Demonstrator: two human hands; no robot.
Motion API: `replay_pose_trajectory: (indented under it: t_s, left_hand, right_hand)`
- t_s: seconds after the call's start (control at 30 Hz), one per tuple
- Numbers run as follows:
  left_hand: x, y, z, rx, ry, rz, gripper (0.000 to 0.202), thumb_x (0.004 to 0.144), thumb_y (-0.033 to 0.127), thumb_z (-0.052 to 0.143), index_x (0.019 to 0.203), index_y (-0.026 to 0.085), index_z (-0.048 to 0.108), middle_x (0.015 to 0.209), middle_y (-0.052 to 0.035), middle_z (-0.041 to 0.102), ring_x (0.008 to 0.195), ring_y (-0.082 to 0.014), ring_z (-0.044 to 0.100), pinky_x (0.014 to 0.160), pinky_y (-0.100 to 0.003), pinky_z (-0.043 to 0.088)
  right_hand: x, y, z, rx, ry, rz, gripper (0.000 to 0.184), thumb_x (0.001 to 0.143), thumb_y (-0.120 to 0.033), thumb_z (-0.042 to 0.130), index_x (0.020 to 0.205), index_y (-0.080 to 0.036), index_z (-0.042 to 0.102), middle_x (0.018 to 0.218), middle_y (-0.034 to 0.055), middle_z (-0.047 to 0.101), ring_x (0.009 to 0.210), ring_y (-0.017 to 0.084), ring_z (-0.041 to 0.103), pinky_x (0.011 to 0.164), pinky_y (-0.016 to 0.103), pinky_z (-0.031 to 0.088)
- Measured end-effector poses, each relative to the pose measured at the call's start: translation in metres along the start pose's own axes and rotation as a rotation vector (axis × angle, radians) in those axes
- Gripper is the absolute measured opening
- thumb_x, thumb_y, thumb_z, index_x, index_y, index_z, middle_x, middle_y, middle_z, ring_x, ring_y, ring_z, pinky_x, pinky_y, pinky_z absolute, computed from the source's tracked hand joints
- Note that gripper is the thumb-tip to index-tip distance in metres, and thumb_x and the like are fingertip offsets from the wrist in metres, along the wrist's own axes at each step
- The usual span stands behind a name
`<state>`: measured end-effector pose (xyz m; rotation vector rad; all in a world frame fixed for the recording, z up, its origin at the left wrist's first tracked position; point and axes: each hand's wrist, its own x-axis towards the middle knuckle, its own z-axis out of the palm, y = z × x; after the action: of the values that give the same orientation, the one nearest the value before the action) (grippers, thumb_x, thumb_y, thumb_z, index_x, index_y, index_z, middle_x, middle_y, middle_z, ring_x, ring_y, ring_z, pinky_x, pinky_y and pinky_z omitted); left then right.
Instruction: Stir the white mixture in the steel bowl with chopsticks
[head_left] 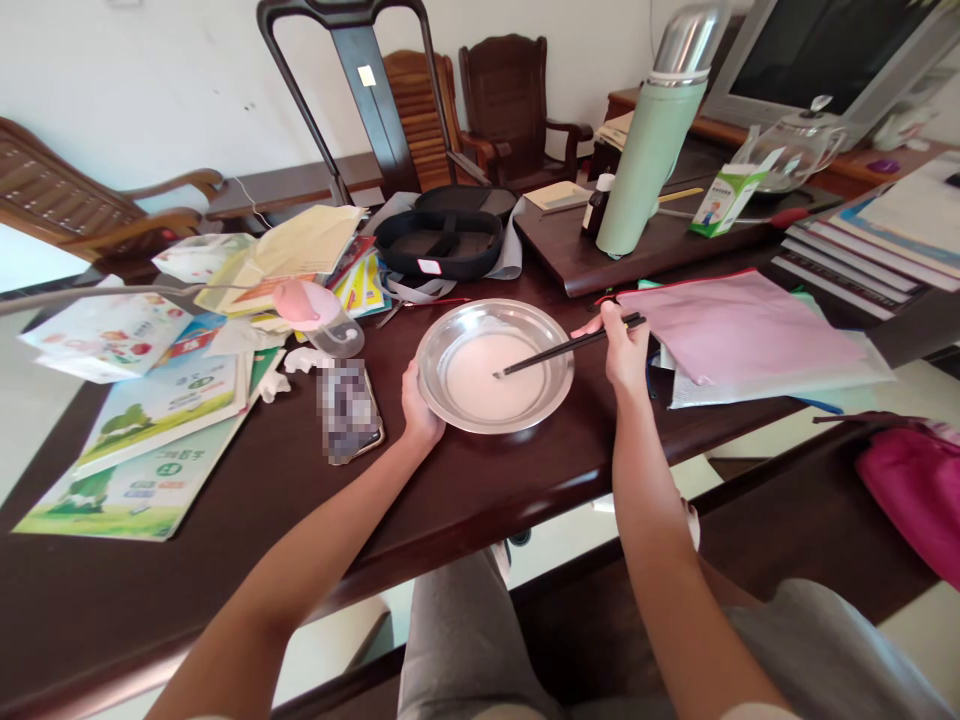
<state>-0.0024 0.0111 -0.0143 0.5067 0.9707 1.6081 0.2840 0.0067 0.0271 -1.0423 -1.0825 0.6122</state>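
A shallow metal bowl (556,385) stands on the dark wooden table and holds a pale, whitish mixture (480,385). My left hand (420,408) grips the bowl's left side by the rim; part of its fingers is hidden behind the wall. In my right hand (624,345) is a pair of black chopsticks (551,350), closed together and slanting down to the left. Their tips reach the mixture near the bowl's middle. To the left of the bowl lies a phone (352,412) with a blurred screen.
A pale green thermos (645,165) and a small box (726,200) stand on a raised board behind. At right lie pink zip folders (742,325). Workbooks (142,480), crumpled tissue (274,385), a pink-topped plastic cup (315,315) and an open black case (442,240) crowd the left and back.
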Motion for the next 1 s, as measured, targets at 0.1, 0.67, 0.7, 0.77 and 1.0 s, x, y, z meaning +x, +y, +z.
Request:
replay_pose_trajectory:
  t_s: [0.1, 0.67, 0.7, 0.77, 1.0]
  left_hand:
    - [-0.0005, 0.0005, 0.0000, 0.005, -0.005, 0.000, 0.037, 0.094, 0.061, 0.085, 0.089, 0.025, 0.081, 0.095, -0.0029, 0.089, 0.105, -0.0283, 0.085, 0.102, -0.037, 0.065]
    - [0.0007, 0.0003, -0.0009, 0.012, -0.010, 0.009, 0.035, 0.096, 0.060, 0.084, 0.091, 0.026, 0.082, 0.100, -0.0036, 0.091, 0.110, -0.0298, 0.086, 0.104, -0.039, 0.067]
    - [0.0006, 0.0002, -0.0005, 0.014, -0.013, 0.015, 0.035, 0.095, 0.061, 0.085, 0.090, 0.026, 0.082, 0.099, -0.0033, 0.091, 0.110, -0.0301, 0.086, 0.104, -0.039, 0.067]
    - [0.0004, -0.0001, 0.0000, 0.019, -0.017, 0.019, 0.037, 0.094, 0.063, 0.085, 0.091, 0.026, 0.081, 0.099, -0.0033, 0.090, 0.112, -0.0310, 0.086, 0.104, -0.040, 0.067]
    - [0.0005, 0.0006, -0.0010, 0.023, -0.019, 0.001, 0.038, 0.094, 0.064, 0.085, 0.092, 0.026, 0.081, 0.100, -0.0035, 0.090, 0.115, -0.0313, 0.085, 0.107, -0.041, 0.066]
  right_hand:
    - [-0.0024, -0.0011, 0.0012, -0.020, -0.098, 0.028, 0.073, 0.089, -0.097, 0.076, 0.064, -0.030, 0.061, 0.058, 0.0009, 0.071, 0.073, 0.029, 0.084, 0.082, 0.046, 0.072]
    - [-0.0026, -0.0022, 0.0028, -0.014, -0.137, 0.006, 0.068, 0.087, -0.095, 0.082, 0.070, -0.030, 0.070, 0.066, 0.0010, 0.078, 0.078, 0.030, 0.088, 0.087, 0.049, 0.074]
    - [-0.0017, -0.0012, 0.0019, -0.011, -0.095, -0.001, 0.068, 0.088, -0.094, 0.080, 0.070, -0.030, 0.068, 0.066, 0.0010, 0.078, 0.079, 0.031, 0.088, 0.088, 0.049, 0.074]
    - [-0.0001, 0.0009, 0.0001, 0.004, -0.010, -0.006, 0.070, 0.091, -0.095, 0.077, 0.067, -0.030, 0.063, 0.062, 0.0011, 0.074, 0.081, 0.032, 0.088, 0.087, 0.050, 0.075]
    - [-0.0033, -0.0011, 0.0032, -0.038, -0.158, 0.036, 0.072, 0.084, -0.099, 0.080, 0.067, -0.031, 0.066, 0.062, 0.0007, 0.075, 0.076, 0.030, 0.086, 0.086, 0.047, 0.072]
